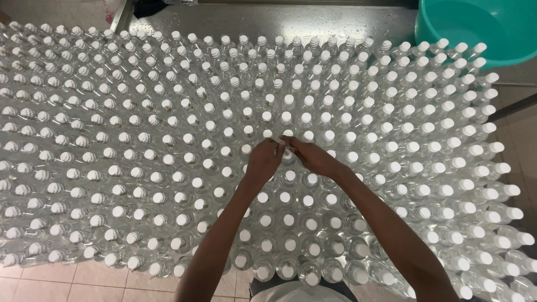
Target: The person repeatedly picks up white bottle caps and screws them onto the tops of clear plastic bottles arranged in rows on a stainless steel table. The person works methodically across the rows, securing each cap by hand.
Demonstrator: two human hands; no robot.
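Note:
A dense field of clear plastic bottles with white caps [168, 159] stands upright, covering nearly the whole view. My left hand [263, 159] and my right hand [313, 156] reach in from the bottom and meet over one bottle near the middle [286, 152]. The fingertips of both hands pinch together at that bottle's white cap; the cap itself is mostly hidden by the fingers. My forearms pass above several capped bottles in the nearer rows.
A teal plastic basin [481, 28] sits at the top right on a wet metal surface [279, 19]. Pale floor tiles [72, 282] show at the bottom left, beyond the front row of bottles.

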